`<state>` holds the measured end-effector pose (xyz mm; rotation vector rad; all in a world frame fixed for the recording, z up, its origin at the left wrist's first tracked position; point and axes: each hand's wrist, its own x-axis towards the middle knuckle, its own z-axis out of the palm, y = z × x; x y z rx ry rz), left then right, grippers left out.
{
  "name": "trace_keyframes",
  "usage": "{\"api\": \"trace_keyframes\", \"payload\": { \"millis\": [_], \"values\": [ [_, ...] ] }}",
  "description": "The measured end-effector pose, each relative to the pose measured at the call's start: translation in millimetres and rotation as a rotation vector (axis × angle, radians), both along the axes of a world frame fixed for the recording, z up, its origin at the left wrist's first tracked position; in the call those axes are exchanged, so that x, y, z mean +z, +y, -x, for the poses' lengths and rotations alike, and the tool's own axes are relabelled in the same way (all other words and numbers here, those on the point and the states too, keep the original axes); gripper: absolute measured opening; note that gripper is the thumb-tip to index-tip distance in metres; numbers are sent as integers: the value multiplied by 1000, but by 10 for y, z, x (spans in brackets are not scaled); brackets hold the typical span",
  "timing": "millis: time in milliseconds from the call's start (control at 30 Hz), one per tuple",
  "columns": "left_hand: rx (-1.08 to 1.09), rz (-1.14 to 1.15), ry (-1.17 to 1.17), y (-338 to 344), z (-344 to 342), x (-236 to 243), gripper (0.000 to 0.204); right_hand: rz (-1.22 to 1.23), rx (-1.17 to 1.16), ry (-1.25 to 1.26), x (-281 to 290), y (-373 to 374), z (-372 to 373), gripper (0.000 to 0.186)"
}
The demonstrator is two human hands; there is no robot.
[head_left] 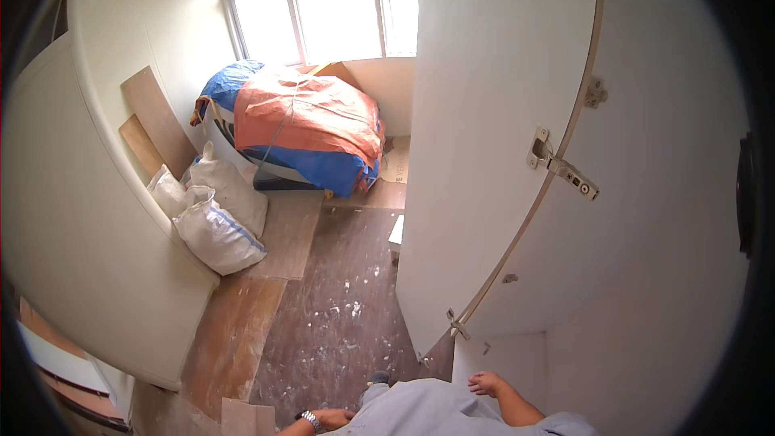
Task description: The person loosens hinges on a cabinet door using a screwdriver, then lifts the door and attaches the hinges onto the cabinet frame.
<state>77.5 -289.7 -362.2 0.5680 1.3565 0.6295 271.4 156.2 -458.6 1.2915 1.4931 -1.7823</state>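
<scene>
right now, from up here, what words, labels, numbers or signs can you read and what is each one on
Brown cardboard beside the white door panel: a short run of dark printed capitals, set sideways; I won't copy them out.
Metal hinge on the panel's edge: any marking is too small to read.
Blue-striped white sack: no lettering I can make out.

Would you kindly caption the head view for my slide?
Right hand near an open cabinet door; beyond, white sacks and a tarp-covered pile by the window.
</scene>
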Motion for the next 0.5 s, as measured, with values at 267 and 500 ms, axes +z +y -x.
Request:
{"api": "trace_keyframes", "payload": {
  "millis": [267,500],
  "values": [
    [147,-55,83,271,-159,342,54,29,-16,118,92,-62,194,37],
    [-124,-130,-87,433,190,70,56,86,-50,129,8,-145,180,28]
  ]
}}
